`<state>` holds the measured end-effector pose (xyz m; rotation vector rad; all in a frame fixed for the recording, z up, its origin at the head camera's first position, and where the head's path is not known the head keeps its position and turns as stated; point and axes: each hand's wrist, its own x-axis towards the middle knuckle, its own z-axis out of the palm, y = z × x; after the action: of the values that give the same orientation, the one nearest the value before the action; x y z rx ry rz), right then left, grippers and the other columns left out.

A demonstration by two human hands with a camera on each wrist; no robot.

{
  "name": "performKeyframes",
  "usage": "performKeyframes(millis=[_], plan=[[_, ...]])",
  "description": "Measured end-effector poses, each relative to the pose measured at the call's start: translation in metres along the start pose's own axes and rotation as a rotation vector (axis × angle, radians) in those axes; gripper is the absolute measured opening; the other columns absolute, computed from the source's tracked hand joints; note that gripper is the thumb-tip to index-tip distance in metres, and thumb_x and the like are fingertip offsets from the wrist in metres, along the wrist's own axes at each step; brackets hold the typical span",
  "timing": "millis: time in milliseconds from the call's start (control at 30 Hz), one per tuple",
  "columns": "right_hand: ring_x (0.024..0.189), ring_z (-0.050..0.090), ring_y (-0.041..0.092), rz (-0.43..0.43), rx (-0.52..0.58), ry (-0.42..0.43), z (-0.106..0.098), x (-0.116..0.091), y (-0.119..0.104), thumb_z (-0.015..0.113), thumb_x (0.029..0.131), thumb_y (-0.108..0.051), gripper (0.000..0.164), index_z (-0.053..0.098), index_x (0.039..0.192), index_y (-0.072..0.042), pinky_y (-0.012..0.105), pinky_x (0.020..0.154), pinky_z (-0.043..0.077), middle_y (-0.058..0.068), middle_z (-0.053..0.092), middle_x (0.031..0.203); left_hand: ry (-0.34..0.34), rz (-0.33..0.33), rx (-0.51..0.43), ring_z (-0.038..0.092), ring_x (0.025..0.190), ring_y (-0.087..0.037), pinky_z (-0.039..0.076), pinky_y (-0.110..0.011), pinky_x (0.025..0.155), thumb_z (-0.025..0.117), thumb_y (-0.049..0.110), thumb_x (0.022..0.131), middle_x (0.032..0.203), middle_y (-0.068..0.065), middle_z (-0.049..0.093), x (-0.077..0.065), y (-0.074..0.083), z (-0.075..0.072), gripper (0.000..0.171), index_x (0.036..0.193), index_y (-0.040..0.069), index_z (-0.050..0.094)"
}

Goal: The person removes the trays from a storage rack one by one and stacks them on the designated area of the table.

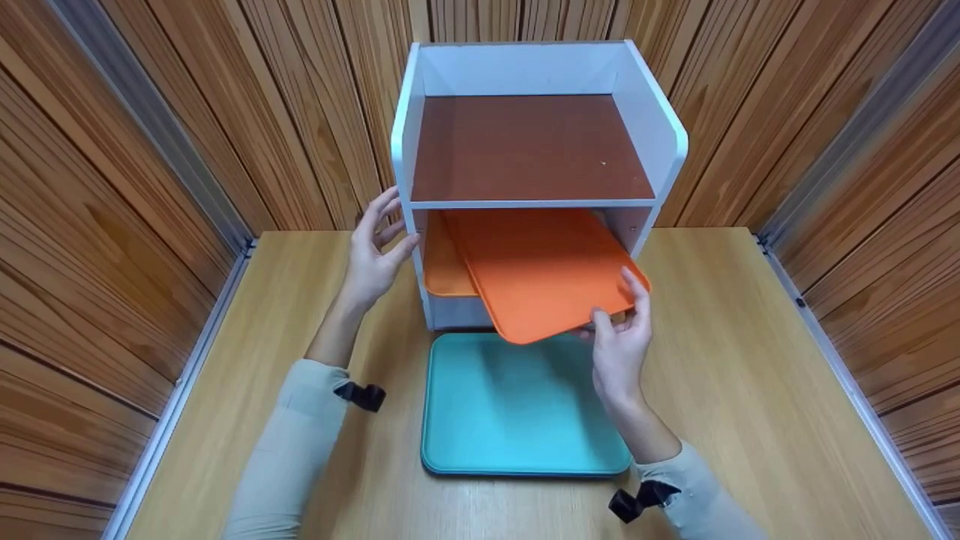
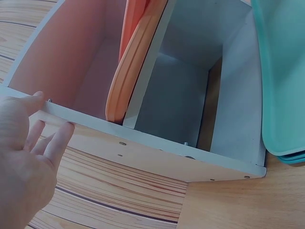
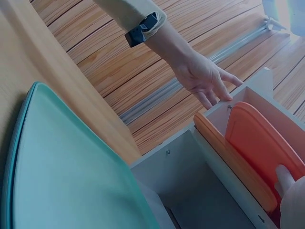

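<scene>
A bright orange tray (image 1: 540,262) sticks out at a slant from the middle compartment of a white shelf unit (image 1: 536,204). My right hand (image 1: 622,349) pinches the front right corner of this tray, thumb on top. Under it, a lighter orange tray (image 1: 446,264) lies on the compartment's board, partly covered. My left hand (image 1: 375,259) rests against the unit's left side, fingers extended and fingertips at the panel's front edge; the left wrist view shows this hand (image 2: 28,157) with nothing in its grasp.
Teal trays (image 1: 517,405), stacked, lie on the wooden table (image 1: 750,390) in front of the unit. Below the orange trays is a lower compartment (image 2: 176,95). The unit's top shelf has a brown board (image 1: 525,146). Wood-panelled walls (image 1: 300,90) stand behind and at both sides.
</scene>
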<state>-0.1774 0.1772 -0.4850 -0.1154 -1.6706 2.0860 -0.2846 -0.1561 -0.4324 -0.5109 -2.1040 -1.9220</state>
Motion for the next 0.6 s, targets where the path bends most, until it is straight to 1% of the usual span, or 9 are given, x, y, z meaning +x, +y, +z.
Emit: performKeyframes(millis=[100, 300, 467, 600], plan=[[0.097, 0.072, 0.017, -0.009, 0.008, -0.001, -0.002, -0.001, -0.001, 0.056, 0.104, 0.012, 0.065, 0.045, 0.165, -0.009, 0.021, 0.069, 0.067, 0.006, 0.051, 0.148, 0.0, 0.003, 0.0, 0.062, 0.151, -0.051, 0.067, -0.042, 0.111, 0.07, -0.007, 0.106, 0.167, -0.025, 0.054, 0.0, 0.001, 0.0, 0.07, 0.169, 0.001, 0.042], [0.089, 0.072, 0.016, -0.011, 0.019, 0.005, -0.008, -0.002, -0.003, 0.055, 0.104, 0.014, 0.063, 0.048, 0.162, -0.008, 0.021, 0.066, 0.066, 0.006, 0.052, 0.143, -0.006, -0.008, -0.008, 0.063, 0.151, -0.05, 0.068, -0.043, 0.108, 0.07, -0.005, 0.107, 0.168, -0.024, 0.054, -0.001, 0.002, 0.001, 0.069, 0.17, 0.003, 0.042], [0.085, 0.069, 0.016, 0.003, 0.012, 0.012, -0.014, -0.002, -0.006, 0.053, 0.104, 0.014, 0.061, 0.05, 0.16, -0.009, 0.019, 0.063, 0.063, 0.005, 0.052, 0.142, -0.006, -0.008, -0.009, 0.063, 0.151, -0.049, 0.068, -0.038, 0.107, 0.07, -0.005, 0.106, 0.168, -0.023, 0.054, -0.001, 0.001, 0.0, 0.07, 0.17, 0.003, 0.042], [0.086, 0.072, 0.015, 0.02, 0.055, -0.012, -0.02, -0.002, -0.007, 0.049, 0.103, 0.015, 0.062, 0.049, 0.161, -0.009, 0.022, 0.064, 0.066, 0.006, 0.051, 0.143, -0.002, 0.002, -0.023, 0.062, 0.151, -0.052, 0.069, -0.035, 0.105, 0.07, -0.007, 0.105, 0.167, -0.026, 0.054, 0.0, -0.001, 0.0, 0.071, 0.169, 0.0, 0.042]])
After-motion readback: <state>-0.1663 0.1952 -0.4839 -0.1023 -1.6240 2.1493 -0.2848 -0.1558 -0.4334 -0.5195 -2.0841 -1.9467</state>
